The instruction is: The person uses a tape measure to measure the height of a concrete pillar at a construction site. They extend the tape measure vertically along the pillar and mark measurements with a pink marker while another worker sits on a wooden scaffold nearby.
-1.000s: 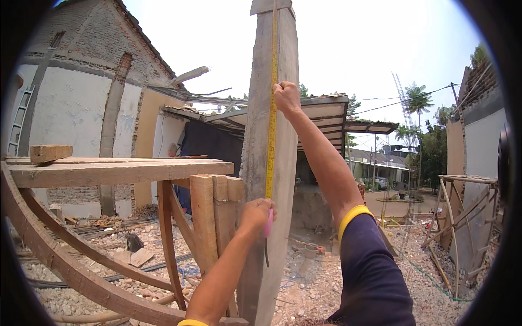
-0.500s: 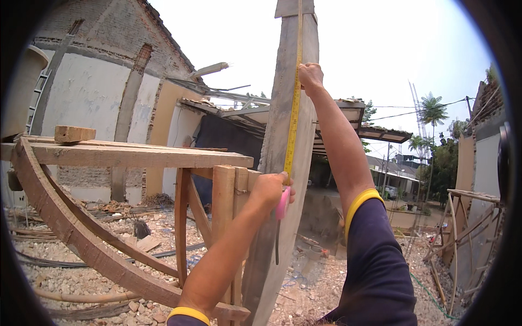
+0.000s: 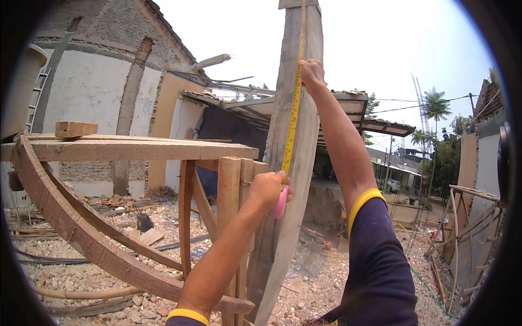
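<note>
A tall grey concrete column (image 3: 303,146) rises in front of me, with the yellow blade of a tape measure (image 3: 292,122) stretched along its face. My left hand (image 3: 267,187) is closed around the pink case of the tape measure (image 3: 280,203), low on the column beside the timber frame. Higher up, my right hand (image 3: 311,74) is closed at the blade's edge, its fingers pressing the tape to the column. The blade continues above it toward a wider block (image 3: 298,3) at the top of the view.
A wooden frame with a curved brace (image 3: 81,233) stands left of the column, a short wood block (image 3: 76,129) on its top beam (image 3: 147,152). Broken rubble (image 3: 147,304) covers the ground. Behind are a part-demolished brick wall (image 3: 87,87) and, at right, a pole trestle (image 3: 462,228).
The view has shifted slightly, so the column and timber frame appear a little further right. Both hands keep their holds on the tape measure.
</note>
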A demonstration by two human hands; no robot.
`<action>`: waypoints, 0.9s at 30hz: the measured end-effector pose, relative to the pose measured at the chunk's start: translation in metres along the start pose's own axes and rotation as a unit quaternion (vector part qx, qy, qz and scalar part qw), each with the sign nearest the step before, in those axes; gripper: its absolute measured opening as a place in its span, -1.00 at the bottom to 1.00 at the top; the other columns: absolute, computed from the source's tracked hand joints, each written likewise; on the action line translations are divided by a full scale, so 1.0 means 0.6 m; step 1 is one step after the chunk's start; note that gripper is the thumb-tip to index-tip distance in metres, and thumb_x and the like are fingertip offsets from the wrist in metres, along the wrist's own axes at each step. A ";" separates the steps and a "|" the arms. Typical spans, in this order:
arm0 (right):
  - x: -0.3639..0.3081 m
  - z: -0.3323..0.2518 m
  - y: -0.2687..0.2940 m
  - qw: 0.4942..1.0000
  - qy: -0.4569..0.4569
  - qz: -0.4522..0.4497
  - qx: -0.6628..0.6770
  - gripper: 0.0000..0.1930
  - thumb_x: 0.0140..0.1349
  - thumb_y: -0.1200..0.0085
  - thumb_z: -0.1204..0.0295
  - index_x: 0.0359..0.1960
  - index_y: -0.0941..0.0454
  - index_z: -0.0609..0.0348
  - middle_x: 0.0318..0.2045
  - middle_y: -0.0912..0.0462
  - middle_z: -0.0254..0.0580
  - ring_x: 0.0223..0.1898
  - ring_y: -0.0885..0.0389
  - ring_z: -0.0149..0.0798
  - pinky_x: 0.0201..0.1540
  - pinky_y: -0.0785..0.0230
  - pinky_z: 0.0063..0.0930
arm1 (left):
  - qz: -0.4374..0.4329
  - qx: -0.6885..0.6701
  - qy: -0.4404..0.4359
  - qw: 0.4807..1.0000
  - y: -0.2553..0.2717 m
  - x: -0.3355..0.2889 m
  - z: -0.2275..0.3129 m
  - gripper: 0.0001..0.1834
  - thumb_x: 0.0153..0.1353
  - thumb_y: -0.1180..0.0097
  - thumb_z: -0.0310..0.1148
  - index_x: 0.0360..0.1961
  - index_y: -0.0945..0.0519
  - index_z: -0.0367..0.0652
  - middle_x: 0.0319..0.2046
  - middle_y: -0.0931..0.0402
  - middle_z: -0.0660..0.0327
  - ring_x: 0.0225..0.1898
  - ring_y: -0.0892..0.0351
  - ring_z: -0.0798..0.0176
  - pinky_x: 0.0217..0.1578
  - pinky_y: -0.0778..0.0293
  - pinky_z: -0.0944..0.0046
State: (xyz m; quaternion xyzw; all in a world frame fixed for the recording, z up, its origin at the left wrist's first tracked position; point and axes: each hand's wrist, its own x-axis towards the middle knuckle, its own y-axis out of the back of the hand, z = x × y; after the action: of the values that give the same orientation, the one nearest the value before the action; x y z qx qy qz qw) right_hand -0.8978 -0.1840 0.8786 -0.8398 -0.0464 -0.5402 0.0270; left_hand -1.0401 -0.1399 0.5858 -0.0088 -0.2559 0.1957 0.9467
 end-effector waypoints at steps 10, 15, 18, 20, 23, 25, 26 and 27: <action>0.011 -0.002 -0.004 0.999 0.013 0.045 -0.022 -0.68 0.32 0.05 0.27 -0.36 -0.57 0.33 -0.38 -0.62 -0.04 -0.44 -0.59 -0.17 -0.40 -0.51 -0.23 | 0.029 0.013 -0.027 0.999 -0.006 0.023 0.016 -0.67 0.31 0.05 -0.31 -0.29 -0.60 -0.43 -0.49 -0.61 0.03 -0.55 -0.61 0.22 -0.48 -0.52 0.22; 0.013 0.014 -0.008 0.997 0.031 0.063 -0.024 -0.68 0.31 0.04 0.27 -0.39 -0.57 0.33 -0.39 -0.62 -0.02 -0.43 -0.59 -0.14 -0.39 -0.51 -0.22 | 0.012 0.028 -0.020 0.999 0.000 0.019 0.009 -0.65 0.34 0.08 -0.28 -0.18 -0.57 -0.42 -0.37 -0.63 -0.01 -0.44 -0.64 0.20 -0.43 -0.53 0.20; 0.013 0.016 -0.008 0.997 0.035 0.066 -0.033 -0.67 0.31 0.04 0.26 -0.39 -0.57 0.32 -0.40 -0.61 -0.03 -0.42 -0.59 -0.15 -0.38 -0.50 -0.23 | -0.002 0.034 -0.022 0.999 0.005 0.020 0.008 -0.63 0.34 0.07 -0.26 -0.12 -0.56 -0.42 -0.32 -0.63 -0.02 -0.40 -0.65 0.20 -0.41 -0.53 0.19; 0.012 0.015 -0.009 0.997 0.035 0.060 -0.039 -0.67 0.32 0.04 0.26 -0.39 -0.57 0.32 -0.41 -0.61 -0.04 -0.42 -0.59 -0.16 -0.37 -0.50 -0.23 | -0.002 0.028 -0.024 0.999 0.006 0.022 0.004 -0.63 0.33 0.06 -0.26 -0.12 -0.56 -0.41 -0.33 -0.63 0.00 -0.41 -0.64 0.21 -0.42 -0.52 0.20; 0.010 0.013 -0.011 0.996 0.036 0.057 -0.053 -0.67 0.32 0.05 0.25 -0.36 -0.60 0.31 -0.39 -0.63 -0.04 -0.41 -0.60 -0.18 -0.36 -0.50 -0.24 | 0.008 0.004 -0.023 1.000 0.002 0.030 -0.008 -0.66 0.32 0.05 -0.27 -0.18 -0.57 -0.39 -0.38 -0.62 0.04 -0.45 -0.62 0.25 -0.43 -0.51 0.24; 0.008 0.015 -0.011 0.995 0.032 0.063 -0.072 -0.67 0.32 0.04 0.25 -0.32 -0.63 0.29 -0.37 -0.64 -0.04 -0.41 -0.61 -0.19 -0.36 -0.51 -0.25 | 0.020 -0.027 -0.011 0.999 -0.002 0.041 -0.018 -0.68 0.31 0.06 -0.29 -0.31 -0.60 -0.37 -0.48 -0.61 0.10 -0.53 -0.58 0.29 -0.44 -0.48 0.27; 0.007 0.016 -0.011 0.994 0.033 0.066 -0.077 -0.68 0.32 0.03 0.24 -0.30 -0.64 0.28 -0.36 -0.65 -0.04 -0.40 -0.62 -0.20 -0.35 -0.52 -0.26 | 0.013 -0.022 -0.009 1.000 0.000 0.046 -0.024 -0.68 0.32 0.06 -0.28 -0.24 -0.58 -0.37 -0.43 -0.60 0.08 -0.49 -0.59 0.28 -0.42 -0.48 0.27; 0.006 0.019 -0.010 0.994 0.035 0.068 -0.084 -0.67 0.31 0.02 0.24 -0.28 -0.65 0.27 -0.34 -0.66 -0.04 -0.38 -0.63 -0.21 -0.33 -0.53 -0.27 | 0.003 -0.017 -0.006 1.000 0.000 0.052 -0.030 -0.66 0.33 0.06 -0.27 -0.17 -0.57 -0.38 -0.39 -0.60 0.07 -0.44 -0.59 0.27 -0.40 -0.49 0.26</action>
State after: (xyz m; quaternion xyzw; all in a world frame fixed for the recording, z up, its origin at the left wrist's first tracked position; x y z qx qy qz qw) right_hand -0.8867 -0.1769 0.8769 -0.8208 0.0571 -0.5683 -0.0055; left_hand -1.0068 -0.1269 0.5852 -0.0245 -0.2646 0.1945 0.9442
